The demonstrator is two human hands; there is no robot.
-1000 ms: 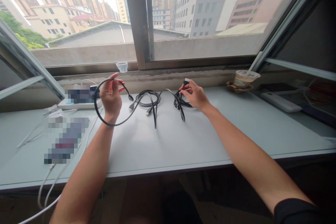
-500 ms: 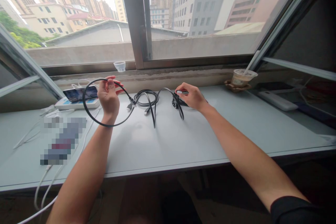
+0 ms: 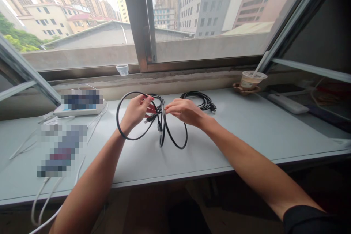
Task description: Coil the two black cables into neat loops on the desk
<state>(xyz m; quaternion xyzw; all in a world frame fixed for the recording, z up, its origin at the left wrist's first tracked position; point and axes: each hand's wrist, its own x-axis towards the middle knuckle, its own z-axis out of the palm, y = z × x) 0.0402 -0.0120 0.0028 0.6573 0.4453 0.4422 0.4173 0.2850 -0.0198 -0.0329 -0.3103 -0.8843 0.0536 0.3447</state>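
Observation:
Both hands hold a black cable (image 3: pixel 119 123) in the air above the desk. A large loop of it hangs around my left hand (image 3: pixel 139 109), which pinches the cable between thumb and fingers. My right hand (image 3: pixel 182 110) has its fingertips closed on the same cable, close to my left fingers; more loops dangle below. A dark plug (image 3: pixel 159 127) hangs between the hands. Behind them lies a coiled black cable (image 3: pixel 157 98), partly hidden by the fingers. Another coiled black cable (image 3: pixel 199 98) with a plug rests on the desk behind my right hand.
A power strip (image 3: pixel 79 111) with white cords stands at the left, a blurred-out device on it and another in front. At the back right are a drink cup (image 3: pixel 251 80) in a cardboard holder and a white device (image 3: pixel 287 103). A clear plastic cup (image 3: pixel 122 69) sits by the window.
My hands have come together from far apart, the right moving left and the left moving right. The cable stretched between them now hangs in gathered loops.

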